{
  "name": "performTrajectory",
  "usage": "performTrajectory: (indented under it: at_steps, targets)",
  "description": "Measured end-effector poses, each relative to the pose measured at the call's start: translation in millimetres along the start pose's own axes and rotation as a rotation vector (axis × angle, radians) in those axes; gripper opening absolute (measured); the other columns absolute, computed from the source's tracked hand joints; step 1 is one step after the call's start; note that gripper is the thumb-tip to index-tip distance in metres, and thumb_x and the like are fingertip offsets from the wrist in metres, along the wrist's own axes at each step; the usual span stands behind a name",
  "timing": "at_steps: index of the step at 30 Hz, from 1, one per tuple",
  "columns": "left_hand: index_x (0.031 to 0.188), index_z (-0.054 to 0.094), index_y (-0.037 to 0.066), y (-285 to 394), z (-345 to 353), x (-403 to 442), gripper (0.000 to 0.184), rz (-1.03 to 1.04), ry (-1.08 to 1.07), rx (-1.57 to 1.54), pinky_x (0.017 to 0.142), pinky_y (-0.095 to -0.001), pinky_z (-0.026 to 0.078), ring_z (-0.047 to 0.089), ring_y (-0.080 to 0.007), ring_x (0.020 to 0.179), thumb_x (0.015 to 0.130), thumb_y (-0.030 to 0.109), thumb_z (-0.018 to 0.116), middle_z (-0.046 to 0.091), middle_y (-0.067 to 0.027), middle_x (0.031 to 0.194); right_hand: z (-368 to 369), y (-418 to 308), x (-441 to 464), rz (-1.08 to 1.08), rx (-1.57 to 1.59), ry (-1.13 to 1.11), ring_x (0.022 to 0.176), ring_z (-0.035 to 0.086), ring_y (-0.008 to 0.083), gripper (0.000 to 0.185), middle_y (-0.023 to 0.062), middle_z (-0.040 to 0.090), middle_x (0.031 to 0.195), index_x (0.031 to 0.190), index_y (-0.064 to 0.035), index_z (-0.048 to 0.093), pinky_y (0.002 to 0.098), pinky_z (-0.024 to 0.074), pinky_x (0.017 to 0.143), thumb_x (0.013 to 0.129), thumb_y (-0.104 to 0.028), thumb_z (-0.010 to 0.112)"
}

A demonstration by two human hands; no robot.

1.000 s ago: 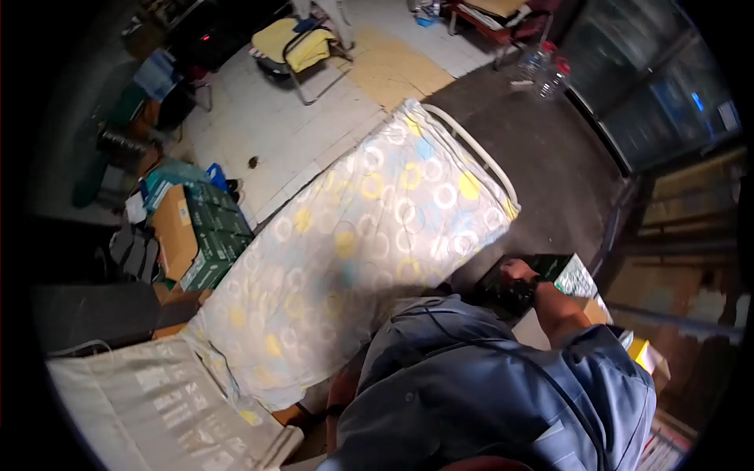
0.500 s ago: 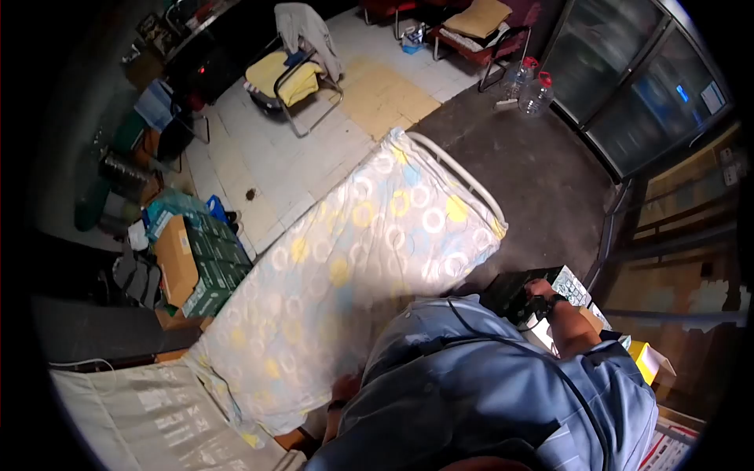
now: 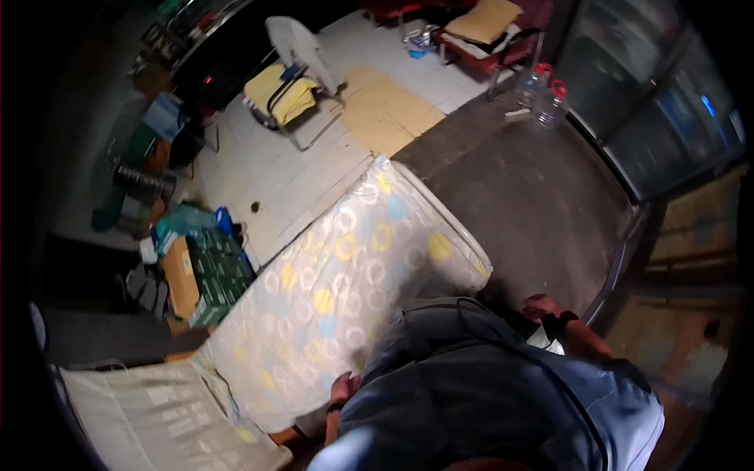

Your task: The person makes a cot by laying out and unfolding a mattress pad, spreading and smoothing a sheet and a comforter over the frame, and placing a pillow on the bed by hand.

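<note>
My left hand [image 3: 344,387] hangs low beside the near edge of a bed [image 3: 326,275] with a patterned sheet of yellow, white and blue rings. Its fingers look loosely apart, and no held object shows. On the other side of my body, my right hand [image 3: 539,306] is over the dark floor [image 3: 514,188], with a dark band at the wrist. Its fingers are loosely bent and slightly blurred, with nothing visible in them. A white thing [image 3: 544,341] below that wrist is mostly hidden by my arm and shirt.
Green boxes [image 3: 220,267] and an open carton [image 3: 181,279] stand left of the bed. Beyond it is a chair with a yellow cloth [image 3: 287,94]. Large bottles with red tops [image 3: 552,106] stand by a glass-door cabinet [image 3: 613,71]. A pale cover [image 3: 157,416] lies lower left.
The view has shifted and darkened. My right hand has come off the dark box, which is now mostly out of sight. More of my left hand shows beside the bed.
</note>
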State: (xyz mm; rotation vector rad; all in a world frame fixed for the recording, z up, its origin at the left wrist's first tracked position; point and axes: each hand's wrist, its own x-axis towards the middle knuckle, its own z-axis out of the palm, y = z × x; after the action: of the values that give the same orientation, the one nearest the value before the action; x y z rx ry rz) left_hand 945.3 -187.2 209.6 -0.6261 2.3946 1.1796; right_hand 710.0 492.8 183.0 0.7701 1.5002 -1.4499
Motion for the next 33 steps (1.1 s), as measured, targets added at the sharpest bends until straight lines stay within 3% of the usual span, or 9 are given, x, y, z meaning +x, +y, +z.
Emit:
performTrajectory:
  at_steps: [2, 5, 8, 12, 17, 23, 30, 31, 33]
  targets:
    - [0.108, 0.057, 0.003, 76, 14, 16, 0.028, -0.22, -0.016, -0.291, 0.065, -0.029, 0.051, 0.063, -0.0183, 0.074, 0.094, 0.027, 0.051, 0.066, -0.0104, 0.09, -37, -11, 12, 0.055, 0.058, 0.039, 0.078, 0.065, 0.0261, 0.038, 0.0137, 0.064, 0.089, 0.109, 0.0017, 0.057, 0.0337, 0.0524, 0.069, 0.083, -0.024, 0.069]
    - [0.113, 0.055, 0.006, 124, 30, 40, 0.028, -0.559, 0.001, -0.808, 0.06, -0.0271, 0.048, 0.062, -0.0148, 0.07, 0.096, 0.028, 0.051, 0.067, -0.0069, 0.091, -130, 40, 101, 0.078, 0.814, -1.028, 0.079, 0.066, 0.0293, 0.03, 0.0152, 0.064, 0.09, 0.105, 0.0008, 0.058, 0.0369, 0.0537, 0.068, 0.084, -0.018, 0.067]
    - [0.12, 0.051, 0.005, 121, 36, 57, 0.035, -0.573, -0.02, -0.869, 0.063, -0.029, 0.05, 0.063, -0.0173, 0.075, 0.095, 0.029, 0.052, 0.066, -0.0092, 0.096, -120, -18, 52, 0.102, 0.057, -0.09, 0.078, 0.066, 0.0292, 0.02, 0.0153, 0.065, 0.088, 0.099, -0.0018, 0.059, 0.0391, 0.0545, 0.065, 0.084, -0.015, 0.064]
    - [0.121, 0.05, 0.006, 104, 47, 73, 0.037, -0.604, -0.017, -0.913, 0.066, -0.0326, 0.05, 0.063, -0.0205, 0.079, 0.094, 0.031, 0.053, 0.065, -0.0126, 0.105, -124, -43, 50, 0.127, 0.082, 0.014, 0.057, 0.038, 0.0188, 0.02, 0.0048, 0.036, 0.066, 0.074, -0.0086, 0.041, 0.0379, 0.0342, 0.05, 0.091, -0.019, 0.043]
    - [0.133, 0.043, 0.003, 19, 87, 90, 0.047, -0.806, -0.16, -1.076, 0.09, -0.0501, 0.046, 0.055, -0.0369, 0.112, 0.097, 0.034, 0.046, 0.055, -0.0195, 0.125, -71, -131, -4, -0.092, -0.091, 0.236, 0.076, 0.057, 0.0263, 0.022, 0.0121, 0.059, 0.091, 0.107, -0.0026, 0.056, 0.0445, 0.0485, 0.062, 0.086, -0.006, 0.054]
    - [0.118, 0.049, 0.01, -38, 138, 121, 0.036, -0.846, -0.045, -1.109, 0.074, -0.0489, 0.049, 0.063, -0.0305, 0.093, 0.093, 0.036, 0.05, 0.063, -0.015, 0.108, -88, -193, 53, -0.028, -0.114, -0.099, 0.089, 0.062, 0.0303, 0.029, 0.0148, 0.062, 0.1, 0.116, -0.0011, 0.055, 0.045, 0.0513, 0.073, 0.091, -0.015, 0.054]
    - [0.119, 0.052, 0.007, 137, 175, 116, 0.033, -0.749, 0.196, -0.913, 0.062, -0.0352, 0.049, 0.062, -0.02, 0.071, 0.097, 0.03, 0.045, 0.066, -0.0098, 0.094, -196, -311, 198, 0.056, -0.245, -0.652, 0.097, 0.063, 0.0352, 0.039, 0.0208, 0.061, 0.114, 0.126, -0.0012, 0.049, 0.044, 0.053, 0.078, 0.095, -0.024, 0.045]
    - [0.121, 0.052, 0.007, 164, 194, 113, 0.033, -0.767, 0.286, -1.024, 0.065, -0.0348, 0.049, 0.063, -0.0195, 0.076, 0.098, 0.03, 0.046, 0.066, -0.0093, 0.098, -216, -330, 220, 0.123, -0.269, -0.782, 0.09, 0.057, 0.0211, 0.025, 0.01, 0.058, 0.105, 0.109, -0.0037, 0.057, 0.0371, 0.0489, 0.076, 0.099, -0.024, 0.045]
    - [0.124, 0.051, 0.006, 232, 213, 114, 0.036, -0.784, 0.381, -1.148, 0.071, -0.0343, 0.049, 0.064, -0.0189, 0.086, 0.098, 0.031, 0.047, 0.065, -0.0082, 0.106, -255, -358, 266, -0.147, -1.277, -0.642, 0.077, 0.05, 0.0247, 0.028, 0.0128, 0.056, 0.097, 0.113, -0.0035, 0.052, 0.0404, 0.0447, 0.069, 0.098, -0.025, 0.04]
